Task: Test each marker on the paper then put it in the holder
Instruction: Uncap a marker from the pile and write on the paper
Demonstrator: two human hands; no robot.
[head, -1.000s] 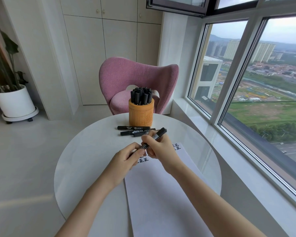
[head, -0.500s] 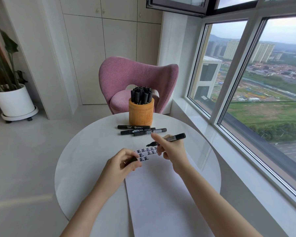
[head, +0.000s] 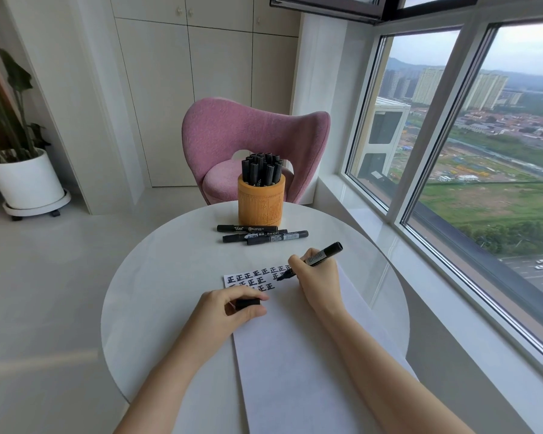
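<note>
My right hand (head: 318,277) grips an uncapped black marker (head: 322,255), its tip resting on the white paper (head: 295,355) among rows of black test marks near the paper's far edge. My left hand (head: 229,308) pinches the marker's black cap (head: 247,303) at the paper's left edge. Three capped black markers (head: 261,234) lie side by side on the round white table (head: 157,277). Just behind them stands the orange-brown holder (head: 261,200), filled with several upright black markers.
A pink armchair (head: 232,133) stands just beyond the table's far edge. A large window (head: 470,170) and its sill run along the right side. A potted plant in a white pot (head: 25,183) sits on the floor at far left.
My hands pulled apart, taking the cap off the marker. My right hand then turned the marker and lowered its tip onto the paper, while my left hand settled with the cap.
</note>
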